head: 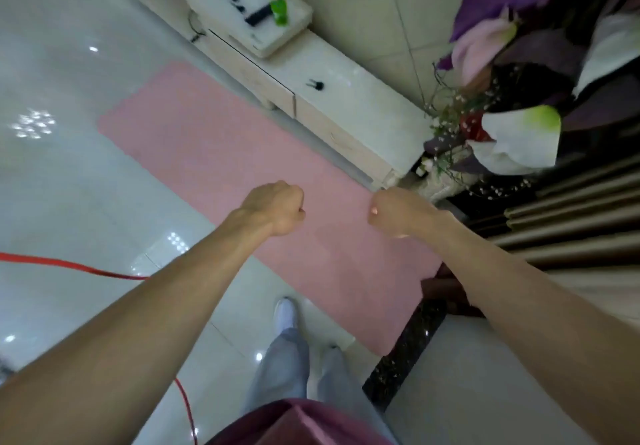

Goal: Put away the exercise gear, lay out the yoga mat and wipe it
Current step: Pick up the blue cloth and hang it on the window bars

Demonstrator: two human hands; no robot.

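Nearest, under both forearms, stood a white shoe (285,313) on the tiled floor (69,174). A red cord (69,266) trailed across the tiles, left of and behind the left hand (277,207). A dark speckled sill (405,351) ran below the right forearm.

Both the left hand and the right hand (394,211) were clenched into fists side by side, a gap between them, with nothing seen in either. The pink mat (214,154) lay flat beneath the fists and stretched away beyond them. The right forearm hid its near right corner.

Along the mat's edge, beyond the right fist, ran a low white cabinet (346,98) bearing a small black thing (316,85) and, farther off, a green item (280,12). Right of that fist stood flowers (512,133) and a curtain (571,209).
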